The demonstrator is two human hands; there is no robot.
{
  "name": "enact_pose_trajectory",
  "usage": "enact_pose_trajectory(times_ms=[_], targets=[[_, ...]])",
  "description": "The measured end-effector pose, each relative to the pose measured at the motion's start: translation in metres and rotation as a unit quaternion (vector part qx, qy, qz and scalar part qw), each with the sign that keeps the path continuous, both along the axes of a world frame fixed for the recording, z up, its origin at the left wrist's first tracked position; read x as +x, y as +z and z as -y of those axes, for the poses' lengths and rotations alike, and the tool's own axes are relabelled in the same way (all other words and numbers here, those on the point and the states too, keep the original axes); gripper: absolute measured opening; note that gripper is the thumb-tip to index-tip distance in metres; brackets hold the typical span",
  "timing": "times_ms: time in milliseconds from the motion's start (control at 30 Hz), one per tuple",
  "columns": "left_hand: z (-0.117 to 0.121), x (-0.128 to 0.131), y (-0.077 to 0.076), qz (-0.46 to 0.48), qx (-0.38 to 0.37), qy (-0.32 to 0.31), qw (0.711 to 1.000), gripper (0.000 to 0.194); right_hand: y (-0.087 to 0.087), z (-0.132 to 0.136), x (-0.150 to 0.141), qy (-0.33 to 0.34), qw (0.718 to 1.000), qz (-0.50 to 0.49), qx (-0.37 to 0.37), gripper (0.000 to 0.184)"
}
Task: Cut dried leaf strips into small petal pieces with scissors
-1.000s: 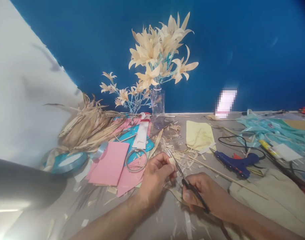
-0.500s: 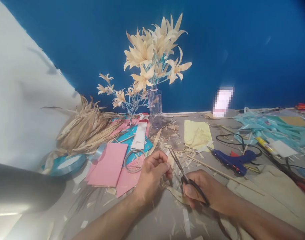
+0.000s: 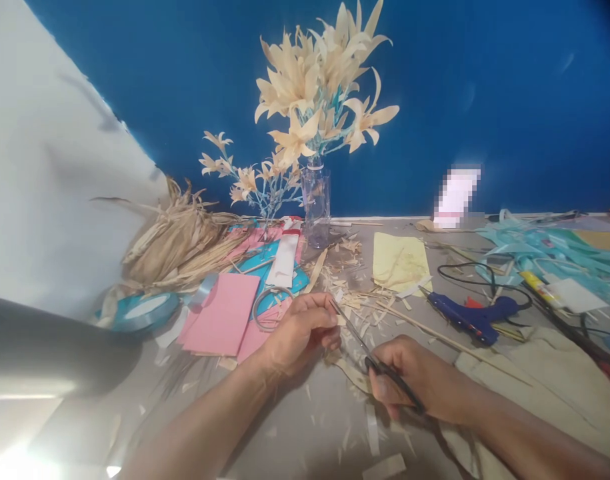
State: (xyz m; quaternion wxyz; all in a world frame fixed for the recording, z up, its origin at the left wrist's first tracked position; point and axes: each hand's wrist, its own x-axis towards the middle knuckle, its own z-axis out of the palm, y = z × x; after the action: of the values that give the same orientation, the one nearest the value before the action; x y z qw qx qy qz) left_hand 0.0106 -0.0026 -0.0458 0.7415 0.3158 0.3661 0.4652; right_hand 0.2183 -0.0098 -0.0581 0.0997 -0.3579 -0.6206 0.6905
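My right hand (image 3: 415,377) is wrapped round the handles of a pair of black-handled scissors (image 3: 355,335), whose blades point up and to the left. The blades look nearly closed, their tips close to the fingers of my left hand (image 3: 302,333). Thumb and fingers of that hand pinch a small pale piece of dried husk (image 3: 341,321), mostly hidden by the fingers. A longer curled husk strip (image 3: 352,375) shows below, between the two hands. Pale offcuts (image 3: 372,427) lie scattered under and around both hands.
Behind stand a clear bottle (image 3: 317,213) of pale husk flowers (image 3: 305,80) and a husk bundle (image 3: 175,233). Pink sheets (image 3: 222,317) and blue ribbon rolls (image 3: 145,311) lie left. A blue glue gun (image 3: 472,315), yellow paper (image 3: 399,257), thin stick (image 3: 445,339) and cloth (image 3: 549,393) lie right.
The view has shifted slightly, so the flowers sit higher and further right. The scissor blades have closed together and their tips now lie nearer my left fingers.
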Motion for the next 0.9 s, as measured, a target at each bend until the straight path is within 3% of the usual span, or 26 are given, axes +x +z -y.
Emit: enact_pose_trajectory(times_ms=[133,300,567,900], targets=[[0.0003,-0.0002,0.0005,0.002,0.006,-0.002,1.000,0.007,-0.0045,-0.0001,0.0008,-0.011,1.000,-0.015,-0.014,0.055],[0.0004,0.0002,0.0038,-0.006,0.009,-0.004,1.000,0.010,-0.0064,-0.0021,0.0018,-0.044,0.998,-0.025,0.022,0.056],[0.0011,0.0034,0.0043,-0.017,0.018,0.037,0.999,0.012,-0.0088,-0.0017,0.0006,-0.026,0.999,-0.013,0.046,0.059],[0.0025,0.0080,0.0035,0.000,-0.003,0.069,0.998,0.014,-0.0096,0.0006,-0.0015,-0.047,0.999,-0.009,0.019,0.054]])
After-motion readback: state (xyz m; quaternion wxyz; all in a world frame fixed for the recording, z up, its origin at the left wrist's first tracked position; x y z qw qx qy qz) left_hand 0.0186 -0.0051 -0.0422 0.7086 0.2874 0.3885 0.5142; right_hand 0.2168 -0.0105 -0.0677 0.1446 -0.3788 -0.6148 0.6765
